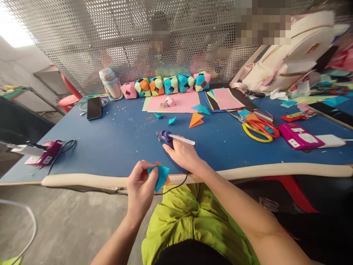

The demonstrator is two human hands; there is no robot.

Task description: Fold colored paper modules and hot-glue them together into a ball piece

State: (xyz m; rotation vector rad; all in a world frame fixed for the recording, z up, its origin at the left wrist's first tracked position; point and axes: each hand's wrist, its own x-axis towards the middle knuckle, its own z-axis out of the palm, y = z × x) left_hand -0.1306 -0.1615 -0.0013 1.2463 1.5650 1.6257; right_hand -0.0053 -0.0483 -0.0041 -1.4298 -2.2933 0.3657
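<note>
My left hand (142, 184) pinches folded paper pieces (162, 176), a blue one in front with orange edges showing behind it, just over the table's front edge. Farther in, my right hand (183, 151) is wrapped round a dark purple hot glue gun (165, 137) whose white glue stick (183, 139) juts out to the right. Its cord drops past the table edge. Beyond the gun lie an orange folded piece (196, 120), small blue folded pieces (172, 120) and a larger blue piece (202, 109).
A row of paper balls (171, 84) lines the back, beside a bottle (109, 82). Pink sheets (176, 101) lie before them. Scissors (257, 132) and a purple socket block (299, 136) are at right; a phone (94, 108) and another socket block (45, 154) at left. A padded edge (91, 180) runs along the front.
</note>
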